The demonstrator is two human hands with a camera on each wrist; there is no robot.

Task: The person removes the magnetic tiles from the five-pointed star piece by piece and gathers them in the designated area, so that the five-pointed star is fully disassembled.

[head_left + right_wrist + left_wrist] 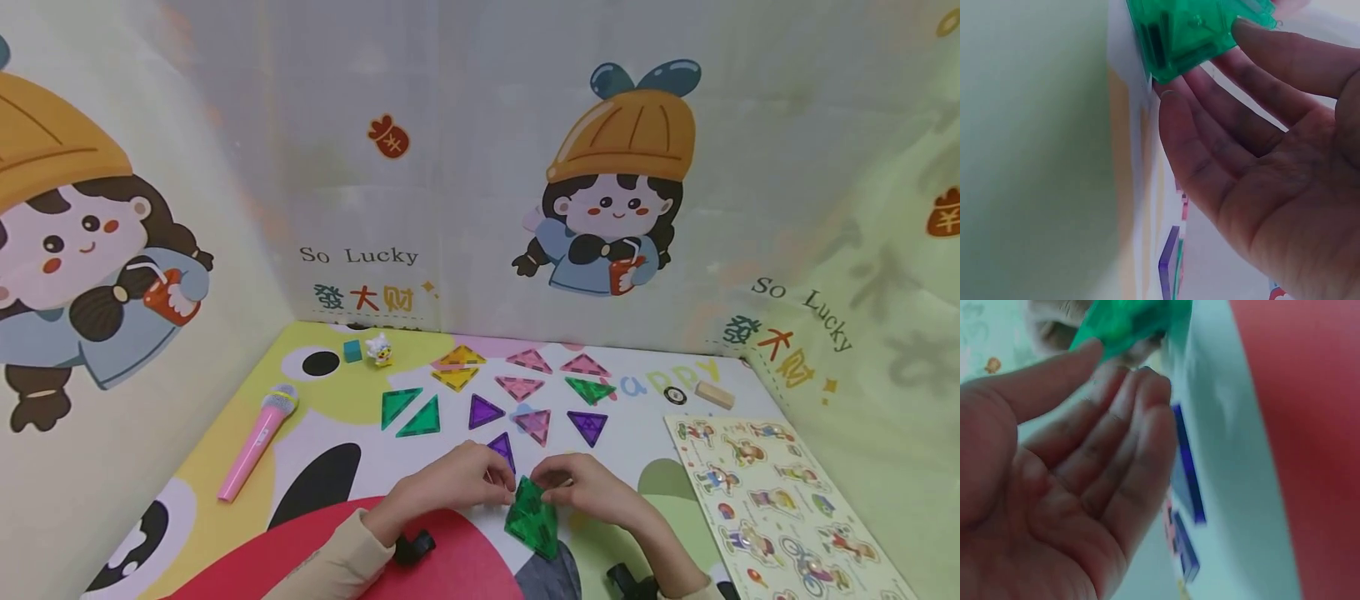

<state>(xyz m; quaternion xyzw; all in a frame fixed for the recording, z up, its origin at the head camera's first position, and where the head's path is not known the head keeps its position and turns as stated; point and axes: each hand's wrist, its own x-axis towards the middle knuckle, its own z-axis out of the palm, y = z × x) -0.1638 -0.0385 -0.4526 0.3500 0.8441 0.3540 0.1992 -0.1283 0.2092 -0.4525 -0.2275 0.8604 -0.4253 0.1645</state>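
A glossy play mat (330, 417) printed with bold cartoon shapes fills the lower half of the head view, walled by soft fabric printed with a cartoon girl. At lower right lies a flat wooden puzzle board (780, 500) with small figure pieces. A smooth pink toy microphone (257, 440) lies at left centre. Translucent plastic triangle tiles (517, 387), green, yellow, pink and purple, are spread flat across the middle of the mat. At bottom centre, both hands meet on a green tile piece (534, 518), a faceted clear-green shape propped off the mat. The left hand (450, 483) pinches its left edge between thumb and nearly straight fingers; the right hand (588, 490) grips the right edge, thumb opposing fingertips (1210, 81).
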